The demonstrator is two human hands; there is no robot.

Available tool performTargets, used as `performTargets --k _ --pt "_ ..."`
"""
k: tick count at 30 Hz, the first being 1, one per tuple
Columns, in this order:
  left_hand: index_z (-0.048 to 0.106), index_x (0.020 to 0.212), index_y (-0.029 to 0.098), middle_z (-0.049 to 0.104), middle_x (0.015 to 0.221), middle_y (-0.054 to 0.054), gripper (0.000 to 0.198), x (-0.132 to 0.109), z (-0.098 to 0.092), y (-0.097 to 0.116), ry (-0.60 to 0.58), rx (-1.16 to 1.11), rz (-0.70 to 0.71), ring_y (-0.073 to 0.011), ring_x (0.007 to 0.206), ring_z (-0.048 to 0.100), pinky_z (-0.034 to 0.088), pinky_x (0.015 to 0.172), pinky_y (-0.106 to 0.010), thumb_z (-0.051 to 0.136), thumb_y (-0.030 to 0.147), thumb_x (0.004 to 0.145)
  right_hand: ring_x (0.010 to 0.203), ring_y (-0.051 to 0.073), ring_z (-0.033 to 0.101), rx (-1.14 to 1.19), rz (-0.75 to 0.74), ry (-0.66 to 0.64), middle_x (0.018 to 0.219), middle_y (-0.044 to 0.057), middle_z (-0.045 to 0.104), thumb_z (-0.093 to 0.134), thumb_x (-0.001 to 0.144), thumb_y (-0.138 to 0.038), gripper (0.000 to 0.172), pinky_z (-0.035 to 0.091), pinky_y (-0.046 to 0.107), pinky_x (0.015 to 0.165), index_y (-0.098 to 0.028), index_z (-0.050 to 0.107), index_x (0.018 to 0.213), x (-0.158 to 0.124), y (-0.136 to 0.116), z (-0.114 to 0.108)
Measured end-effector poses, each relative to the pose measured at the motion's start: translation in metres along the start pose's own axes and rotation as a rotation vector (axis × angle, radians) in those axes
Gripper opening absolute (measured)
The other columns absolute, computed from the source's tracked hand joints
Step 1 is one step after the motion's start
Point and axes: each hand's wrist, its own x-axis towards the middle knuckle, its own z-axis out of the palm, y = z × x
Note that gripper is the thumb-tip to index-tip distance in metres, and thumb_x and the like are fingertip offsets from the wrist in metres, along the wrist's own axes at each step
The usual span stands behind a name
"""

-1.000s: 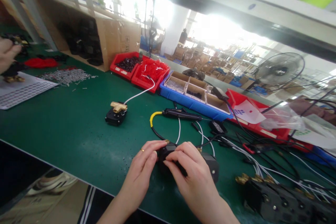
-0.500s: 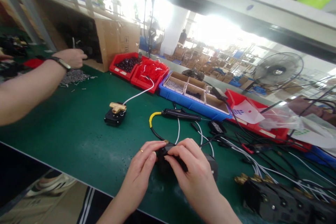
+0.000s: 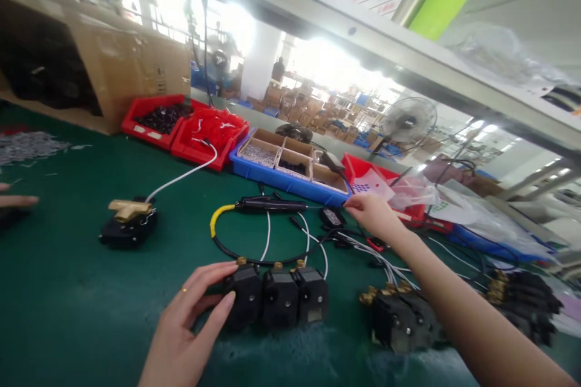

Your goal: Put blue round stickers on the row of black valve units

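Observation:
Three black valve units (image 3: 279, 297) with small brass tops stand in a row on the green mat, near the front. My left hand (image 3: 190, 320) grips the leftmost unit, index finger on top and thumb against its front. My right hand (image 3: 371, 214) is stretched out to the far right corner of the blue divided bin (image 3: 281, 176). Its fingertips are pinched together, and what they hold is too small to see. A black pen-like tool (image 3: 270, 204) on a yellow-and-black cable lies between the units and the bin.
A brass-topped black valve (image 3: 129, 224) with a white wire lies at left. Two red bins (image 3: 181, 145) and a cardboard box (image 3: 131, 72) stand behind. More black valve units (image 3: 402, 317) and tangled wires lie at right. Another person's fingers (image 3: 18, 200) show at the left edge.
My right hand has left the black units and reached out to the blue bin's corner, uncovering the row of three. The view has swung right. The other person's arm has drawn back to the left edge.

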Motion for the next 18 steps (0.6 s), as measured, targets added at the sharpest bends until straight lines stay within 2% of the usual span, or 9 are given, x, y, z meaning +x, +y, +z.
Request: performTargets --k 3,5,7,12,18 --pt "0.073 0.112 0.033 0.067 0.123 -0.002 0.027 -0.001 -0.004 -0.011 -0.029 0.061 -0.007 -0.0213 0.110 0.067 0.061 0.084 -0.021 0.065 0.044 0.089 0.089 0.018 0.070 -0.031 -0.043 -0.163 0.093 0.005 0.076 0.064 0.089 -0.011 0.010 0.054 0.034 0.089 -0.014 0.074 0.089 0.022 0.018 0.030" --pt "0.072 0.114 0.036 0.066 0.125 -0.001 0.027 -0.002 -0.006 -0.015 -0.054 0.079 0.001 -0.0213 0.113 0.066 0.061 0.086 -0.021 0.065 0.043 0.089 0.090 0.017 0.069 -0.049 -0.069 -0.242 0.094 0.004 0.074 0.066 0.091 -0.017 0.007 0.055 0.037 0.090 -0.013 0.071 0.090 0.031 0.022 0.046" --pt "0.072 0.114 0.038 0.066 0.125 0.000 0.027 -0.004 -0.006 -0.014 -0.047 0.071 -0.002 -0.0206 0.113 0.066 0.060 0.086 -0.019 0.066 0.043 0.089 0.090 0.016 0.068 -0.063 -0.088 -0.298 0.094 0.004 0.073 0.068 0.092 -0.023 0.010 0.056 0.037 0.088 -0.013 0.070 0.091 0.037 0.023 0.056" --pt "0.074 0.109 0.036 0.067 0.122 0.000 0.024 -0.007 0.003 0.001 0.071 0.041 -0.046 -0.0206 0.114 0.064 0.059 0.086 -0.019 0.066 0.045 0.088 0.088 0.017 0.067 -0.114 -0.108 -0.341 0.091 0.004 0.070 0.067 0.093 -0.024 0.014 0.056 0.037 0.088 -0.012 0.068 0.088 0.045 0.020 0.062" --pt "0.075 0.110 0.032 0.070 0.118 -0.004 0.021 -0.003 0.001 0.004 0.021 0.075 0.052 -0.0188 0.110 0.067 0.060 0.082 -0.017 0.064 0.037 0.092 0.089 0.017 0.067 -0.152 -0.122 -0.312 0.091 0.005 0.070 0.065 0.094 -0.023 0.013 0.054 0.038 0.089 -0.012 0.068 0.087 0.045 0.020 0.064"
